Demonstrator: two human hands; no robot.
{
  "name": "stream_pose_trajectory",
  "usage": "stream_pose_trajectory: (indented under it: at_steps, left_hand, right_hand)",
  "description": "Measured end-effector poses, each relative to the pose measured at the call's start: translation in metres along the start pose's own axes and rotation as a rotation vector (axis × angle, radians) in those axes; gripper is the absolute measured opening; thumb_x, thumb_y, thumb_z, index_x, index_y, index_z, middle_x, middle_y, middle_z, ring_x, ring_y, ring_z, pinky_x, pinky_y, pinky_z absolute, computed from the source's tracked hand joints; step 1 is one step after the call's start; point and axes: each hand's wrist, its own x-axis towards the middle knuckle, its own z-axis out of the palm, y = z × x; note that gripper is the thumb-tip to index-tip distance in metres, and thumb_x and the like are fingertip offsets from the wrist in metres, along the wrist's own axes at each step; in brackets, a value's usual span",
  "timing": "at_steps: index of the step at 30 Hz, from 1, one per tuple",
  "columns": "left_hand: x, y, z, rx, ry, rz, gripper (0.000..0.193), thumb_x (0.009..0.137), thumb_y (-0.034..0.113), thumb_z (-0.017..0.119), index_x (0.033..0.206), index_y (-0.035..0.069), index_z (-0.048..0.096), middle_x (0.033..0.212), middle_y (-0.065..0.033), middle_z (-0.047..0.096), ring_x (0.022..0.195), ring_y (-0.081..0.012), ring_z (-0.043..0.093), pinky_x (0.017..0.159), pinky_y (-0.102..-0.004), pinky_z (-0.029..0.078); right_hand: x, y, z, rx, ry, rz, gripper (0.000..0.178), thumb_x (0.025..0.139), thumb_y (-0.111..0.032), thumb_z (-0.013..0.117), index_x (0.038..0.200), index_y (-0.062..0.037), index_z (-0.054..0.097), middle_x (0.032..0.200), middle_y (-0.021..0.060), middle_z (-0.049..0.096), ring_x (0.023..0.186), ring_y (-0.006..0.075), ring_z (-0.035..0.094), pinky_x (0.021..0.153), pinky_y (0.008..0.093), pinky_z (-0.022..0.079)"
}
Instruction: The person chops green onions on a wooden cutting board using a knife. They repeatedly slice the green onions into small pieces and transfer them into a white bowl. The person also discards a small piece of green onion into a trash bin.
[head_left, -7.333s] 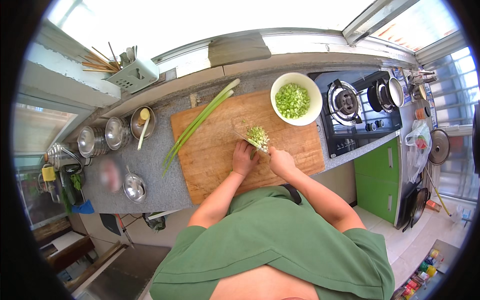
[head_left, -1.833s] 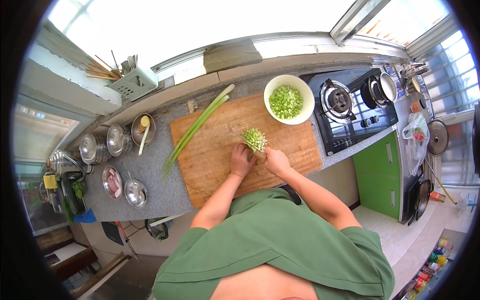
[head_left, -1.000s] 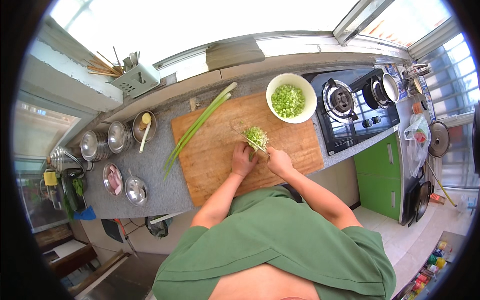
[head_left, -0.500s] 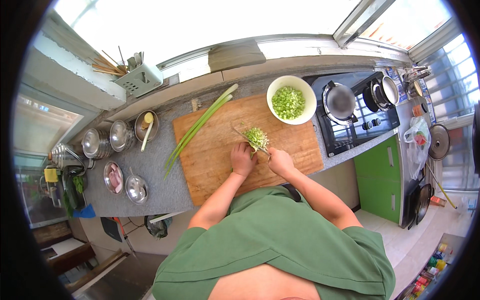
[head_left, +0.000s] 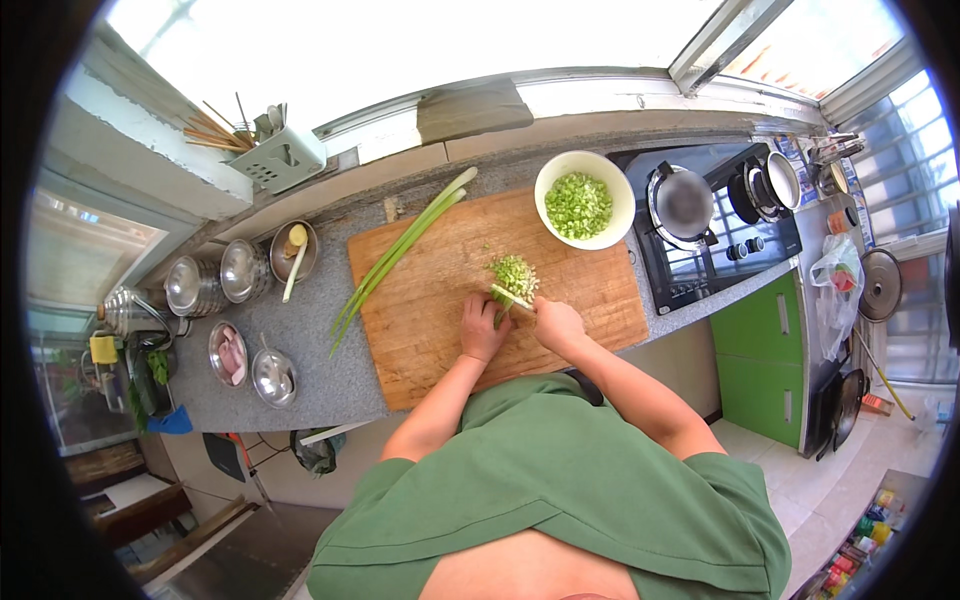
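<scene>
At the middle of the wooden cutting board [head_left: 420,300], my right hand [head_left: 560,326] is closed round the handle of a knife. Its blade [head_left: 512,297] points left, at the near side of a small heap of chopped green onion [head_left: 514,271]. My left hand [head_left: 483,328] lies just left of the blade, fingers curled over a short bunch of green onion stalks, which they mostly hide. Two long whole green onions [head_left: 405,248] rest across the board's upper left edge. On its far right corner stands a white bowl [head_left: 624,217] of chopped green pieces.
Right of the board is a black gas stove [head_left: 668,270] with pans [head_left: 780,180]. Along the counter's left lie metal bowls [head_left: 240,270], one with meat [head_left: 231,357], another with a peeled piece and a white-handled tool [head_left: 294,272]. A utensil holder [head_left: 283,163] sits on the sill.
The knife blade has come nearer to me, from the far side of the chopped heap to its near side. My left hand has shifted slightly nearer; the bowl and whole onions stay put.
</scene>
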Motion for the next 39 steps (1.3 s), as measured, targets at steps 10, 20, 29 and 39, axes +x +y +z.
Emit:
stream_pose_trajectory:
  at_steps: [10,20,29,39]
  left_hand:
    - [-0.003,0.0,0.005,-0.024,0.033,-0.003,0.021,0.067,0.009,0.071,0.083,0.005,0.058,0.097,-0.0147,0.055,0.094,-0.0351,0.055,0.08,-0.0437,0.05]
    - [-0.001,0.0,0.003,-0.003,0.034,0.001,0.022,0.067,0.009,0.072,0.084,0.005,0.058,0.098,-0.0139,0.057,0.094,-0.0342,0.056,0.078,-0.0427,0.05]
    - [0.001,0.001,0.001,-0.011,0.007,-0.027,0.02,0.068,0.009,0.073,0.083,0.005,0.059,0.096,-0.0142,0.057,0.092,-0.0346,0.056,0.077,-0.0432,0.05]
    - [-0.001,-0.002,0.005,-0.034,0.044,-0.018,0.02,0.069,0.009,0.072,0.084,0.005,0.059,0.097,-0.0145,0.057,0.092,-0.0351,0.056,0.077,-0.0439,0.05]
  right_hand:
    - [0.011,-0.012,0.006,0.027,-0.026,0.035,0.019,0.081,-0.01,0.062,0.1,-0.0056,0.062,0.093,0.0227,0.069,0.092,0.0405,0.067,0.079,0.0503,0.053]
    - [0.002,0.001,0.016,0.134,0.105,-0.038,0.015,0.081,-0.009,0.056,0.094,-0.0064,0.063,0.083,0.0252,0.067,0.084,0.0445,0.064,0.074,0.0541,0.05]
    - [0.005,0.007,0.008,0.031,0.055,0.002,0.017,0.083,-0.012,0.056,0.098,-0.0081,0.064,0.084,0.0234,0.068,0.085,0.0426,0.065,0.075,0.0528,0.051]
    - [0.0,-0.007,0.0,0.009,-0.029,0.022,0.018,0.084,-0.01,0.054,0.099,-0.0078,0.063,0.087,0.0236,0.068,0.086,0.0428,0.066,0.076,0.0533,0.051]
